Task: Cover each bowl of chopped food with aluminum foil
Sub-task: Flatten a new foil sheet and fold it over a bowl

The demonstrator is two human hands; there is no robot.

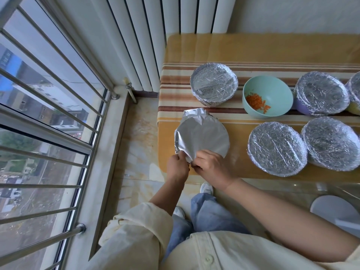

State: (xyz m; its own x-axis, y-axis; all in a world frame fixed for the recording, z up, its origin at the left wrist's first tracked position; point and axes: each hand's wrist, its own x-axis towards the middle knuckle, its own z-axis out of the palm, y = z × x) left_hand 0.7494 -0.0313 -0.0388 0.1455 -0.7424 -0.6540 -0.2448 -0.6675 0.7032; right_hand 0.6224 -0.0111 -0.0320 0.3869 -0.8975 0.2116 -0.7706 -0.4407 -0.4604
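Foil sheet (204, 136) lies smooth over a hidden bowl at the near left corner of the table (263, 49), close to the left edge. Your left hand (178, 166) and right hand (212, 166) both pinch the crumpled flap at the near rim, fingers curled, knuckles almost touching. Teal bowl (267, 98) of chopped carrot sits uncovered behind. Bare tabletop separates the sheet from the nearest wrapped bowl (276, 149) on your right.

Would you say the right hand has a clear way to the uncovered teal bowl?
Probably yes: bare table lies between the right hand and the teal bowl, though its fingers pinch foil.
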